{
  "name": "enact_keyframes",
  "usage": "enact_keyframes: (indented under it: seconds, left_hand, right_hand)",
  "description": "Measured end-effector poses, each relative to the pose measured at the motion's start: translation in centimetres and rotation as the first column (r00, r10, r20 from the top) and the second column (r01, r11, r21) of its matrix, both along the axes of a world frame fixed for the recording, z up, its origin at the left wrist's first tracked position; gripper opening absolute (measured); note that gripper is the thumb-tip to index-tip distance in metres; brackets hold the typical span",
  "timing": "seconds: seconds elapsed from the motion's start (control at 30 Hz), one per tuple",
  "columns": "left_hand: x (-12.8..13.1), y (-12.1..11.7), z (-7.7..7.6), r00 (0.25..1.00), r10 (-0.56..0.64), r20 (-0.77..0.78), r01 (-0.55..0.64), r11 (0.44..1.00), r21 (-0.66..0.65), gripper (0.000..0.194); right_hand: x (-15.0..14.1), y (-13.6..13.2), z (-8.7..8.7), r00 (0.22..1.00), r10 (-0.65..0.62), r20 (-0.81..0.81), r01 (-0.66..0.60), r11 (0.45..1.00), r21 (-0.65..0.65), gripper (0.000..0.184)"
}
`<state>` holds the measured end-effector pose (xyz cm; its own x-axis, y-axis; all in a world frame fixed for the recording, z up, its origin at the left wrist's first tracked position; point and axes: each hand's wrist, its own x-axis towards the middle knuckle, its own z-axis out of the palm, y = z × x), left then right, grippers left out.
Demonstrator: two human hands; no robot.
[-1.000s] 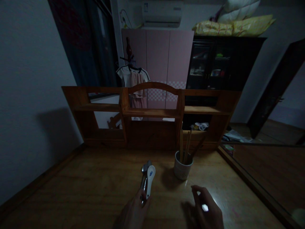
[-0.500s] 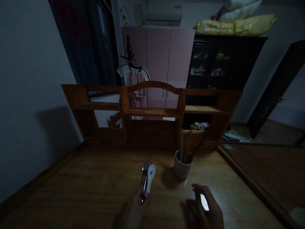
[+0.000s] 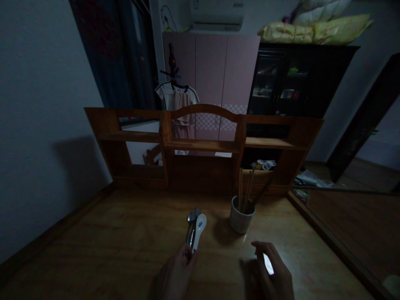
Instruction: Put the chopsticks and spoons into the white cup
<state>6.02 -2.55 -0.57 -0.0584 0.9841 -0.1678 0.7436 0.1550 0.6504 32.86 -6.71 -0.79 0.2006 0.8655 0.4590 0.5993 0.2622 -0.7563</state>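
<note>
My left hand [image 3: 176, 268] is closed around the handles of several spoons, their bowls pointing away from me. One is a white spoon [image 3: 201, 225] with a blue mark in its bowl; beside it are shiny metal spoons [image 3: 190, 217], partly overlapping. To the right, my right hand [image 3: 275, 268] hovers over the table with curved fingers and a gap between thumb and fingers. Bright white shows through that gap, seemingly glare off the tabletop. Beyond this hand stands a light grey cup [image 3: 240, 221] holding several wooden chopsticks [image 3: 245, 193] and a darker stick leaning right.
A wooden shelf unit [image 3: 203, 146] borders the far side of the wooden table [image 3: 131, 233]. A raised edge [image 3: 331, 241] runs along the right side. Behind are a pink wardrobe [image 3: 211, 75], hanging clothes [image 3: 181, 108] and a dark cabinet [image 3: 290, 83].
The view has shifted slightly. Both hands keep nearly the same pose, the left one still gripping the spoons, whose bowls sit a touch farther right and up.
</note>
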Motion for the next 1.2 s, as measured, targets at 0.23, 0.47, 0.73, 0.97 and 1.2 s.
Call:
enact_keyframes:
  seconds: [0.23,0.47,0.73,0.97,1.2]
  left_hand:
    - [0.2,-0.4,0.4,0.999,0.023,-0.027,-0.023,1.000,-0.002,0.025]
    - [0.2,-0.5,-0.6,0.998,0.026,-0.059,-0.025,1.000,0.016,0.025]
    - [0.2,-0.6,-1.1,0.992,0.018,-0.124,-0.015,1.000,0.026,0.026]
    - [0.3,-0.7,-0.2,0.994,0.010,-0.108,-0.011,1.000,-0.005,0.026]
    - [0.3,-0.8,0.3,0.992,-0.006,-0.130,0.004,1.000,-0.017,0.026]
  right_hand:
    - [-0.4,-0.2,0.1,0.998,-0.011,-0.064,0.011,1.000,0.005,0.025]
    - [0.2,0.1,-0.1,1.000,0.004,0.001,-0.004,1.000,-0.017,0.023]
    - [1.0,0.5,-1.2,0.997,0.043,0.058,-0.041,0.999,-0.027,0.025]
    - [1.2,0.6,-1.7,0.997,0.039,0.061,-0.037,0.999,-0.029,0.023]
    - [0.5,0.3,-0.9,1.000,0.026,-0.007,-0.026,1.000,-0.011,0.022]
